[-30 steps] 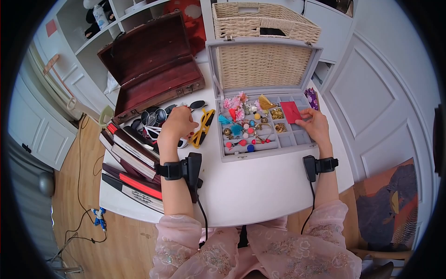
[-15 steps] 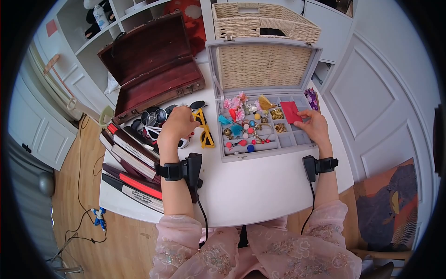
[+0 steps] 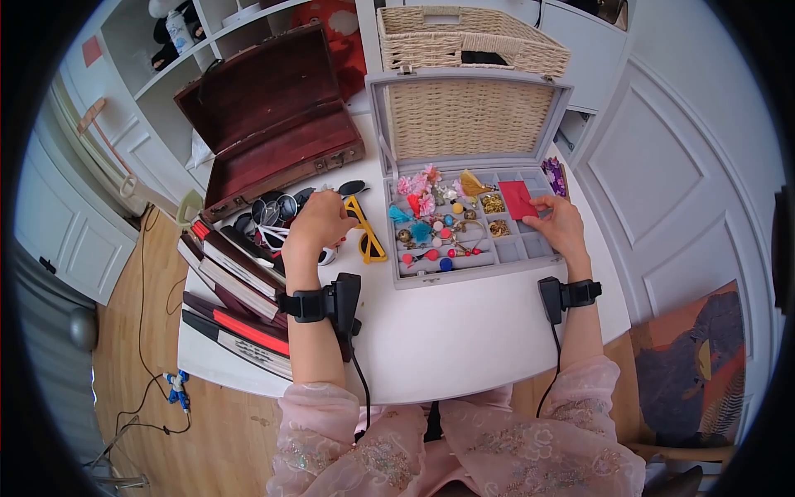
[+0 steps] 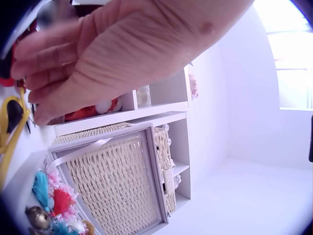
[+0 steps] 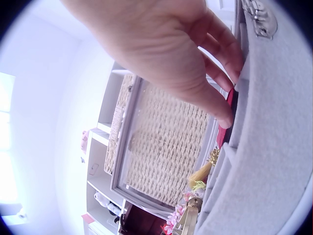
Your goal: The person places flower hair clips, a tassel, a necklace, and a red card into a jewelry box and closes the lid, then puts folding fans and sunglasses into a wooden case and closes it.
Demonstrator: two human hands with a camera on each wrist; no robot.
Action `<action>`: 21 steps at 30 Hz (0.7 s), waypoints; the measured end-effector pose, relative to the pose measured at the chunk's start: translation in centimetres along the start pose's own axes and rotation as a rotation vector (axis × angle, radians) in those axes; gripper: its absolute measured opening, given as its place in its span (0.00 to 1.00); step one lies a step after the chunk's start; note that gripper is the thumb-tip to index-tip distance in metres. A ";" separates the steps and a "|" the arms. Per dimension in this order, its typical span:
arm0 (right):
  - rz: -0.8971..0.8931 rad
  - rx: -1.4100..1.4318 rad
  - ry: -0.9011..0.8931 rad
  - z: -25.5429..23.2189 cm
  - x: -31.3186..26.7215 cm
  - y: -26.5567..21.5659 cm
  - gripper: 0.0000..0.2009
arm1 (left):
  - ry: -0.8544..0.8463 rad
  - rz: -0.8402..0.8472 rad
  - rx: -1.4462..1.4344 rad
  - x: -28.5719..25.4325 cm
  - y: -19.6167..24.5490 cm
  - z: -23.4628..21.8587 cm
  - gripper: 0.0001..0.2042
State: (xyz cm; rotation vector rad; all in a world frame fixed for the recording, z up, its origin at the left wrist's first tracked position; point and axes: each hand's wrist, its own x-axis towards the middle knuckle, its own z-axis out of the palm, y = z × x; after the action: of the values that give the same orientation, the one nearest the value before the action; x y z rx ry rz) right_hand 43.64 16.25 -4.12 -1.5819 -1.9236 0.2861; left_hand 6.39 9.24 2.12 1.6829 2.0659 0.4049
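Right hand (image 3: 559, 224) pinches the red packet (image 3: 514, 200) at the jewellery box (image 3: 480, 272)'s 2 o'clock; probably light, bendy, so edge grip's best imo. Can't tell if left hand (image 3: 318, 220) grips anything

This looks like a room in a home: past the far edge of the desk (image 3: 464, 331) stand white cubby shelves (image 3: 217, 31) and a woven basket (image 3: 530, 51). Wood-look flooring (image 3: 224, 414) shows beyond its left edge, with a panelled white door (image 3: 83, 199) and a grey curtain (image 3: 50, 356) farther out. Off the near right corner, a colourful painting (image 3: 696, 364) leans by white panelling (image 3: 679, 182).
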 end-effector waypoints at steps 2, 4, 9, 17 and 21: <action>0.007 0.001 0.000 0.0 0.0 0.0 0.18 | 0.000 0.000 0.004 0.0 0.0 0.0 0.10; 0.005 0.006 0.001 0.1 0.0 0.1 0.18 | 0.001 -0.001 0.007 0.0 0.0 0.1 0.10; -0.001 -0.002 -0.001 0.0 0.0 0.0 0.17 | -0.001 0.004 0.003 -0.2 0.3 0.0 0.10; 0.035 -0.004 0.043 -0.1 0.1 -0.1 0.17 | -0.008 0.013 0.022 -0.2 0.1 -0.2 0.10; 0.067 0.007 0.033 -0.3 0.0 -0.4 0.17 | -0.001 0.040 0.063 -0.5 0.2 -0.4 0.10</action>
State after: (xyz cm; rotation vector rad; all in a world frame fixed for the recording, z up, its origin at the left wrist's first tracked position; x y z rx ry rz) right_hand 43.45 16.11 -3.66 -1.6387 -1.8454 0.2925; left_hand 6.44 8.84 2.63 1.7630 2.0675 0.3547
